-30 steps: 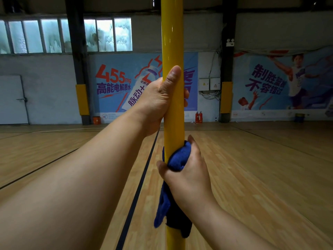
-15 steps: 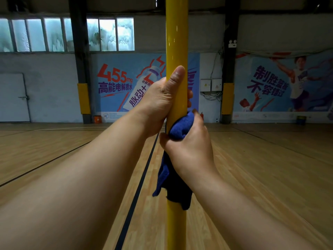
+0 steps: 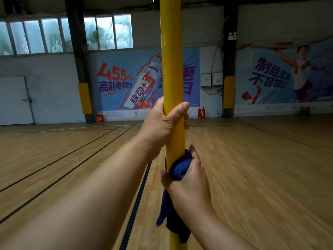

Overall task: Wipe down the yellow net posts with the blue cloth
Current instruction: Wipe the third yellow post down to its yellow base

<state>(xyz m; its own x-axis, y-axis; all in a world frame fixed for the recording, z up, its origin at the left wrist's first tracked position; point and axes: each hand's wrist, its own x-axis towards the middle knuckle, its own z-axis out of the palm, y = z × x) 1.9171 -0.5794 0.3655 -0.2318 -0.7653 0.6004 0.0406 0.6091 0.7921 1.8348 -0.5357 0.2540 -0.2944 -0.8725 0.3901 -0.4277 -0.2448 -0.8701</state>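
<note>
A glossy yellow net post (image 3: pixel 171 60) runs upright through the middle of the view. My left hand (image 3: pixel 162 127) grips it at mid height, fingers curled round the far side and thumb lying along the front. Just below, my right hand (image 3: pixel 189 181) holds the blue cloth (image 3: pixel 179 166) wrapped against the post, thumb on the left side. The cloth's loose end hangs down beside the post under my wrist. A short gap of bare post separates the two hands.
Wooden court floor (image 3: pixel 252 177) with dark lines spreads all round. The far wall carries blue banners (image 3: pixel 126 82), dark pillars with yellow padding (image 3: pixel 229 92), two red fire extinguishers (image 3: pixel 201 112) and a grey door (image 3: pixel 14 100) at the left.
My right hand with the cloth slid up the post to just under the left hand, then back down. The left hand kept its grip.
</note>
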